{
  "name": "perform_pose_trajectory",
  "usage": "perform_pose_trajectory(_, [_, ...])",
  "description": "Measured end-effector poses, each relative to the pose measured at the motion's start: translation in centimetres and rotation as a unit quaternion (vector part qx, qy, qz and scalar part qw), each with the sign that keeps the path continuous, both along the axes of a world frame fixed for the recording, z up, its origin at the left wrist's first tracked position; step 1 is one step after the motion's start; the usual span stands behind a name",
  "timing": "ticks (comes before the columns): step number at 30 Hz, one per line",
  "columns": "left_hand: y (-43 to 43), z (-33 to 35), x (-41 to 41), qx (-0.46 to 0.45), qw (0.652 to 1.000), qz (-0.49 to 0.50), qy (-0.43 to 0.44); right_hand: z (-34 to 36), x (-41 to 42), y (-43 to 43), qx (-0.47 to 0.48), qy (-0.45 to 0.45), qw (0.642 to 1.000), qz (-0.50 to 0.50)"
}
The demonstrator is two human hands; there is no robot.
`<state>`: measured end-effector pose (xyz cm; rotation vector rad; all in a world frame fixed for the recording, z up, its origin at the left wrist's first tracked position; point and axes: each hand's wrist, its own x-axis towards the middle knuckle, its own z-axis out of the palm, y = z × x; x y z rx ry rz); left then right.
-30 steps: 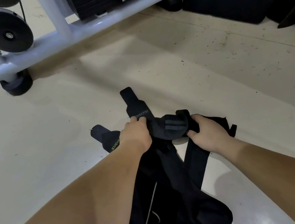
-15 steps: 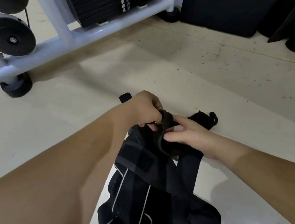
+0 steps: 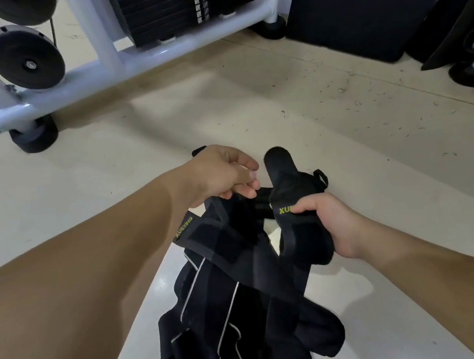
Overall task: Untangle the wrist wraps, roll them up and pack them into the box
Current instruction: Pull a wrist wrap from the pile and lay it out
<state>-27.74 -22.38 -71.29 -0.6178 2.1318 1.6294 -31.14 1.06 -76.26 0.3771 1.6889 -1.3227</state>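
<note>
A tangle of black wrist wraps [image 3: 236, 270] is held above the pale floor [image 3: 107, 173], hanging between both hands. One strap is pinched by the curled fingers of the left hand [image 3: 223, 175]. An end with yellow lettering is gripped in the closed right hand [image 3: 333, 220]. A white machine frame [image 3: 111, 72] is seen at the floor's far edge.

A pale scuffed floor [image 3: 249, 101] carries a white-framed weight machine [image 3: 110, 66] beside black pads [image 3: 357, 4].
</note>
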Motion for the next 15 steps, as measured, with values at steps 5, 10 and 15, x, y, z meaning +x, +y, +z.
perform_pose_trajectory(5, [-1.7, -2.9, 3.4, -0.111, 0.987, 0.087, -0.083, 0.1, 1.4, -0.4, -0.048, 0.046, 0.998, 0.019])
perform_pose_trajectory(10, [-2.8, -8.0, 9.7, -0.169, 0.947, 0.13, -0.241, 0.4, 4.4, -3.8, -0.03, 0.07, 0.995, 0.061])
perform_pose_trajectory(15, [-1.8, -10.4, 12.9, -0.043, 0.928, 0.263, -0.261, -0.5, 6.5, -6.4, 0.013, 0.091, 0.982, 0.162])
